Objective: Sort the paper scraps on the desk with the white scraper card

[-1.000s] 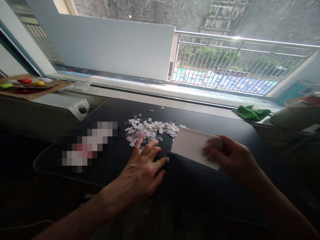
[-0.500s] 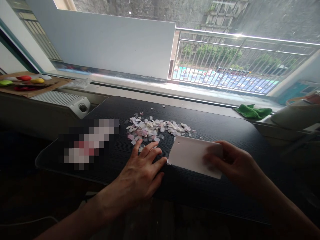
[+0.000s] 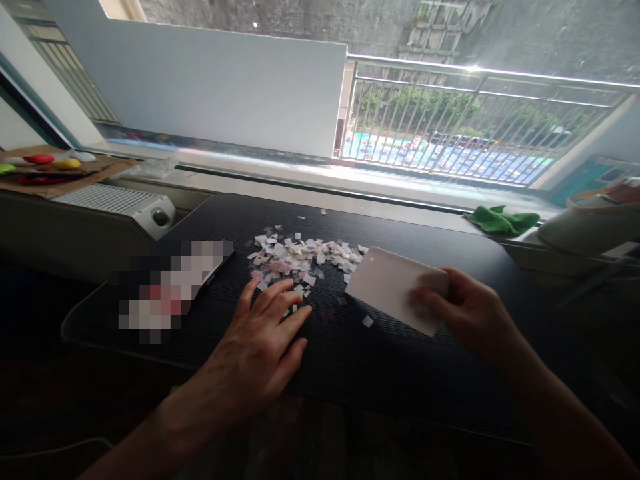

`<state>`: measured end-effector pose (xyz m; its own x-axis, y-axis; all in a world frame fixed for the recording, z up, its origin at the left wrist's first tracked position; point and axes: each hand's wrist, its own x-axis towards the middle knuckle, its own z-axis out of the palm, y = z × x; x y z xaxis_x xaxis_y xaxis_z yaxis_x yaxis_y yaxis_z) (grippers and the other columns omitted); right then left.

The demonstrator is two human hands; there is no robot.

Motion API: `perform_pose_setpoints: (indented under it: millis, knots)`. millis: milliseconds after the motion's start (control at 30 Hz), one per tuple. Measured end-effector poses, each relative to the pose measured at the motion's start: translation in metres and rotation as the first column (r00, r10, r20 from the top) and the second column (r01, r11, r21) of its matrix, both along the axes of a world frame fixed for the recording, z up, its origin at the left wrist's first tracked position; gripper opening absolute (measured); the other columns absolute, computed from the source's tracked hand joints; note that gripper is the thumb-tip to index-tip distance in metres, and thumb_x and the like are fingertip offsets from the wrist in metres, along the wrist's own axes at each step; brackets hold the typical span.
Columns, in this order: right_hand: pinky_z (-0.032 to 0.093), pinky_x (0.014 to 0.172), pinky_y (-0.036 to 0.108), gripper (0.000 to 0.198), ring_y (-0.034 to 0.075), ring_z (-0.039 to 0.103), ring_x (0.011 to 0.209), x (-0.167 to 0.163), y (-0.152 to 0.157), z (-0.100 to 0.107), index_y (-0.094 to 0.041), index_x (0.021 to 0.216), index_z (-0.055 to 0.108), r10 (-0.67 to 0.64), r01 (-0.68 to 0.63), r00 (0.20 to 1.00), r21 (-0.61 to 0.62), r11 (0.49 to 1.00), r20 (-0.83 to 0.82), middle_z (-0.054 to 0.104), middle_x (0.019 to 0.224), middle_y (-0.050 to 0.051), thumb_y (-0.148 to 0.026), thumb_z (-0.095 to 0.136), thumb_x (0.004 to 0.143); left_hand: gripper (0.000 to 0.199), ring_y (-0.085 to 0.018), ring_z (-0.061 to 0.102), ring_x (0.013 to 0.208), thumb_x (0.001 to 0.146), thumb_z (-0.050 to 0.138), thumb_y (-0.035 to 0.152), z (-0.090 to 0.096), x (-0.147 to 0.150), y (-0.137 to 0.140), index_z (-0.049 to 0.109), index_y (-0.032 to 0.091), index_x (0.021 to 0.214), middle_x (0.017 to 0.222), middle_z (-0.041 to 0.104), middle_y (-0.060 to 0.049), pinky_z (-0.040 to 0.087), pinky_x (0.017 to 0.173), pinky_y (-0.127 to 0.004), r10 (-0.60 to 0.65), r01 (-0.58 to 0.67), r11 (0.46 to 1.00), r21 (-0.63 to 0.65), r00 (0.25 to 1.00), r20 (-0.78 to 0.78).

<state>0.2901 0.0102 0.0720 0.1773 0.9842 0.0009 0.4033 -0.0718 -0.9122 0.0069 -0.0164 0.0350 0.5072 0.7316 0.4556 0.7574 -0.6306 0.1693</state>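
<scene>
A heap of small cut paper pieces (image 3: pixel 295 257), white and pale pink, lies on the dark table (image 3: pixel 350 373). My left hand (image 3: pixel 273 327) is palm down at the heap's near edge with its fingers spread, partly covering a few pieces. In my right hand (image 3: pixel 463 303) is a white rectangular card (image 3: pixel 390 287) with a small hole near one corner, gripped by its right end between thumb and fingers. The card's left edge is at the right side of the heap, tilted. One loose paper piece (image 3: pixel 367 321) lies just in front of the card.
A phone-like slab with a blurred-out surface (image 3: pixel 200 263) lies on the table's left. A green cloth (image 3: pixel 503 221) rests on the sill by the window. A white radiator (image 3: pixel 117 203) and a board with colourful objects (image 3: pixel 60 167) stand at the left.
The card has risen and swung away from my left hand, leaving a loose piece of paper behind on the table. My left hand has shifted slightly left.
</scene>
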Motion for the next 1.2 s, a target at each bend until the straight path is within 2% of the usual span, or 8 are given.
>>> perform_pose_setpoints:
  millis: [200, 400, 700, 800, 900, 967, 1067, 1200]
  knots:
    - [0.051, 0.05, 0.025, 0.025, 0.015, 0.062, 0.059, -0.017, -0.011, -0.015, -0.019, 0.085, 0.063, 0.198, -0.21, 0.975, -0.125, 0.97, -0.105, 0.064, 0.068, 0.0, -0.039, 0.069, 0.072, 0.03, -0.028, 0.045, 0.127, 0.09, 0.045, 0.015, -0.007, -0.017, -0.013, 0.062, 0.016, 0.115, 0.116, 0.062, -0.01, 0.021, 0.112, -0.057, 0.047, -0.047, 0.999, 0.004, 0.999, -0.027]
    - [0.053, 0.057, 0.025, 0.027, 0.016, 0.063, 0.064, -0.018, -0.017, -0.008, -0.019, 0.086, 0.064, 0.137, -0.154, 0.984, -0.152, 0.976, -0.114, 0.066, 0.072, 0.0, -0.041, 0.071, 0.071, 0.025, -0.023, 0.048, 0.125, 0.09, 0.048, 0.016, -0.008, -0.018, -0.03, 0.064, 0.02, 0.11, 0.108, 0.064, -0.005, 0.018, 0.115, -0.05, 0.074, -0.068, 0.995, -0.071, 0.994, 0.08]
    - [0.048, 0.054, 0.022, 0.029, 0.015, 0.06, 0.065, -0.031, -0.042, -0.021, -0.018, 0.084, 0.066, 0.291, -0.334, 0.939, -0.27, 0.903, -0.185, 0.065, 0.072, 0.001, -0.045, 0.068, 0.075, 0.025, -0.02, 0.05, 0.122, 0.089, 0.049, 0.014, -0.008, -0.013, -0.04, 0.065, 0.023, 0.106, 0.104, 0.065, -0.001, 0.016, 0.117, -0.044, 0.065, -0.046, 0.991, -0.124, 0.986, 0.151]
    - [0.049, 0.052, 0.023, 0.029, 0.016, 0.061, 0.064, -0.025, -0.053, -0.015, -0.02, 0.087, 0.066, 0.27, -0.29, 0.956, -0.23, 0.929, -0.113, 0.066, 0.07, 0.001, -0.046, 0.068, 0.075, 0.029, -0.02, 0.048, 0.123, 0.087, 0.048, 0.011, -0.008, -0.02, -0.041, 0.063, 0.023, 0.109, 0.106, 0.063, -0.002, 0.016, 0.117, -0.044, 0.056, -0.047, 0.995, -0.093, 0.993, 0.101]
    - [0.054, 0.061, 0.026, 0.03, 0.018, 0.066, 0.067, -0.008, -0.05, -0.004, -0.023, 0.089, 0.066, 0.071, -0.071, 0.997, -0.038, 0.997, 0.012, 0.07, 0.073, 0.0, -0.045, 0.074, 0.07, 0.031, -0.02, 0.047, 0.123, 0.085, 0.049, 0.01, -0.01, -0.028, -0.04, 0.06, 0.022, 0.111, 0.106, 0.062, -0.003, 0.015, 0.116, -0.042, 0.033, -0.031, 0.999, -0.034, 0.999, 0.043]
    - [0.057, 0.068, 0.028, 0.03, 0.018, 0.07, 0.07, 0.006, -0.039, 0.0, -0.025, 0.09, 0.065, -0.041, 0.037, 0.999, 0.087, 0.995, 0.036, 0.072, 0.076, 0.0, -0.044, 0.076, 0.069, 0.03, -0.02, 0.047, 0.124, 0.085, 0.05, 0.011, -0.013, -0.033, -0.038, 0.06, 0.022, 0.112, 0.106, 0.062, -0.003, 0.015, 0.116, -0.042, 0.036, -0.036, 0.999, -0.009, 0.999, 0.039]
    - [0.058, 0.071, 0.028, 0.03, 0.017, 0.071, 0.069, 0.024, -0.019, -0.001, -0.024, 0.088, 0.064, -0.048, 0.045, 0.999, 0.123, 0.991, 0.025, 0.072, 0.074, 0.0, -0.044, 0.077, 0.069, 0.03, -0.021, 0.047, 0.124, 0.085, 0.05, 0.015, -0.018, -0.036, -0.036, 0.059, 0.023, 0.113, 0.108, 0.061, -0.003, 0.016, 0.117, -0.043, 0.045, -0.045, 0.999, 0.006, 0.997, 0.059]
    - [0.057, 0.062, 0.027, 0.03, 0.016, 0.068, 0.065, 0.039, -0.003, -0.009, -0.02, 0.084, 0.063, 0.092, -0.092, 0.995, 0.001, 0.996, -0.037, 0.071, 0.072, 0.001, -0.042, 0.077, 0.068, 0.031, -0.023, 0.05, 0.122, 0.085, 0.051, 0.018, -0.022, -0.039, -0.035, 0.06, 0.025, 0.113, 0.109, 0.063, -0.003, 0.019, 0.116, -0.046, 0.038, -0.039, 0.999, 0.011, 0.997, 0.063]
